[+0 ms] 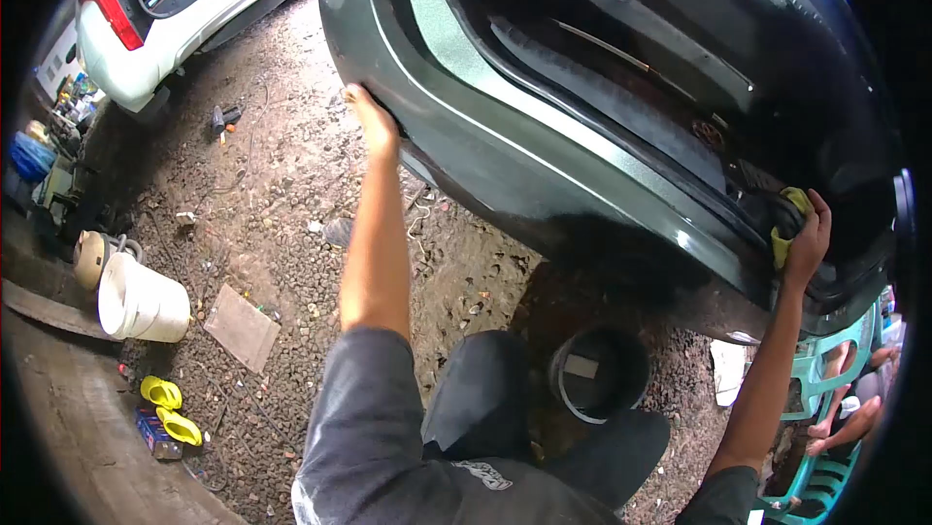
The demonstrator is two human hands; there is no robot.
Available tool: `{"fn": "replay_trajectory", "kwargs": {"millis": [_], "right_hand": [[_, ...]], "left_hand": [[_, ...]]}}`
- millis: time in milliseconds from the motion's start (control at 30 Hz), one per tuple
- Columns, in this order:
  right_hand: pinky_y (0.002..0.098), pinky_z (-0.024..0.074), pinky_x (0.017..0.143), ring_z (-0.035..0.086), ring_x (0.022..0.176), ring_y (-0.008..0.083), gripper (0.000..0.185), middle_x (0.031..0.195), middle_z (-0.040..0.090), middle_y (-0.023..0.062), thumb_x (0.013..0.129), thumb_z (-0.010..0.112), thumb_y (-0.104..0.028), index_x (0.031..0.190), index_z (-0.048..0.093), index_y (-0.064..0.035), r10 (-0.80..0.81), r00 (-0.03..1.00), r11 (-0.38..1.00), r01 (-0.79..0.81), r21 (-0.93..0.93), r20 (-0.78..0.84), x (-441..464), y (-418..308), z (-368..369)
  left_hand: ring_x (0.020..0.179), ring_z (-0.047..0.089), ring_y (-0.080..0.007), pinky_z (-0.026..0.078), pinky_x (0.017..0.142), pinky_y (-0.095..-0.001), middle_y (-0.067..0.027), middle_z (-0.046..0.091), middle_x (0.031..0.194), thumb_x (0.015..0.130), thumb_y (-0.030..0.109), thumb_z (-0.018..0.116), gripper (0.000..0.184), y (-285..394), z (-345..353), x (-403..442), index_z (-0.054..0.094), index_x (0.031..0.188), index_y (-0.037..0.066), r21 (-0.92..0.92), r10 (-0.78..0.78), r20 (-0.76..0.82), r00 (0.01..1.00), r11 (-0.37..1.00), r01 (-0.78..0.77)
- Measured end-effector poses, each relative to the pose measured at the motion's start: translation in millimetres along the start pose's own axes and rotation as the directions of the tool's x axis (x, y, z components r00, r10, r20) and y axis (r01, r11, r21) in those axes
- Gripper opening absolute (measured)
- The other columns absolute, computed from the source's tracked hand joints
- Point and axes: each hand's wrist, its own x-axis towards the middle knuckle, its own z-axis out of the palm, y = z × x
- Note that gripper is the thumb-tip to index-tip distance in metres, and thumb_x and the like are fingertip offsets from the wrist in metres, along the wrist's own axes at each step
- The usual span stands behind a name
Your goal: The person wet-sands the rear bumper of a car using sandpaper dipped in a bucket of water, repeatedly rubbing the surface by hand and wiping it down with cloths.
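Note:
A dark green car bumper (544, 170) curves across the view, below an open trunk with a black interior. My left hand (374, 119) lies against the bumper's lower left edge, thumb apart from the fingers, which are partly hidden behind the car body. At the right end of the trunk opening, my right hand (808, 241) is closed on a yellow cloth (782, 245), which touches the black trim at the trunk's corner.
Between my knees stands a black bucket (636, 370). A white bucket (146, 300), yellow shoes (163, 393) and flat cardboard (243, 327) are on gravel at left. Behind is a white car (194, 25). Another person's legs (835, 394) show near green chairs (814, 370).

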Motion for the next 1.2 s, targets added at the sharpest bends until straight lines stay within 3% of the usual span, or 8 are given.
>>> {"fn": "replay_trajectory", "kwargs": {"millis": [133,267,400,500,567,733,900,1200], "right_hand": [[0.0295,0.045,0.099,0.061,0.11,0.0175,0.032,0.119,0.065,0.0093,0.099,0.044,-0.009,0.123,0.062,0.0012,0.006,0.999,0.998,-0.009,-0.063,-0.035,-5,-14,3],[0.029,0.0456,0.099,0.062,0.109,0.0175,0.031,0.119,0.065,0.0099,0.099,0.045,-0.009,0.123,0.062,0.0015,0.052,0.997,0.999,-0.051,0.016,-0.054,-1,-6,5],[0.0286,0.0452,0.099,0.062,0.11,0.0179,0.031,0.12,0.064,0.0102,0.1,0.045,-0.01,0.123,0.062,0.0015,0.005,0.998,1.0,-0.005,-0.001,-0.068,-7,-16,4],[0.0288,0.0444,0.1,0.061,0.111,0.0185,0.031,0.121,0.064,0.01,0.1,0.044,-0.01,0.123,0.062,0.0009,0.012,0.998,1.0,-0.014,-0.023,-0.064,-6,-9,2],[0.0287,0.044,0.1,0.061,0.111,0.0183,0.031,0.121,0.064,0.0098,0.1,0.044,-0.01,0.123,0.062,0.0003,0.019,0.997,0.998,-0.023,-0.056,-0.076,-7,-14,2],[0.0282,0.044,0.1,0.061,0.111,0.0175,0.031,0.121,0.064,0.0092,0.1,0.045,-0.01,0.124,0.062,-0.0004,-0.019,0.997,0.997,0.014,-0.074,-0.07,-1,-6,2],[0.0285,0.0444,0.099,0.061,0.109,0.0171,0.031,0.12,0.065,0.0092,0.1,0.045,-0.01,0.123,0.062,0.0004,0.096,0.99,0.994,-0.09,0.06,-0.103,-10,-22,10],[0.0293,0.0489,0.094,0.063,0.106,0.017,0.032,0.119,0.065,0.01,0.099,0.044,-0.009,0.124,0.062,-0.0002,0.008,0.997,1.0,-0.008,0.0,-0.08,-3,-4,4]], "left_hand": [[0.153,-0.004,-0.0333,0.0,0.123,-0.0414,-0.0234,-0.006,0.164,0.106,0.048,0.029,0.079,38,56,-169,0.0,0.155,-0.006,0.494,0.325,0.124,0.937,0.799,-0.343],[0.151,0.007,-0.0377,0.009,0.123,-0.0455,-0.0233,0.001,0.164,0.103,0.058,0.031,0.084,30,37,-104,0.006,0.156,-0.003,0.359,0.323,0.037,0.946,0.879,-0.314],[0.136,0.036,-0.032,0.031,0.114,-0.0449,-0.0214,0.023,0.156,0.101,0.065,0.031,0.085,47,3,-1,0.023,0.151,-0.004,-0.095,-0.067,0.182,0.981,0.992,0.085],[0.145,0.025,-0.0344,0.022,0.119,-0.0439,-0.0229,0.017,0.16,0.1,0.067,0.028,0.09,45,22,-32,0.017,0.153,-0.006,0.085,0.072,0.084,0.994,0.993,-0.079],[0.153,-0.006,-0.0342,-0.003,0.123,-0.0415,-0.0258,-0.005,0.163,0.103,0.061,0.021,0.09,64,66,-123,0.0,0.154,-0.01,0.405,0.295,0.025,0.955,0.871,-0.28],[0.153,-0.006,-0.0367,-0.001,0.122,-0.0465,-0.0244,-0.008,0.164,0.103,0.053,0.029,0.084,57,71,-182,-0.001,0.155,-0.006,0.436,0.389,0.183,0.903,0.791,-0.429],[0.136,0.038,-0.0298,0.028,0.115,-0.0389,-0.0221,0.029,0.155,0.104,0.061,0.027,0.08,31,0,-1,0.025,0.15,-0.005,-0.114,-0.018,0.143,0.99,0.993,0.035],[0.152,0.002,-0.0336,0.004,0.123,-0.0411,-0.0226,0.001,0.164,0.104,0.056,0.032,0.083,25,52,-161,0.005,0.157,-0.002,0.347,0.321,0.039,0.946,0.884,-0.314]]}}
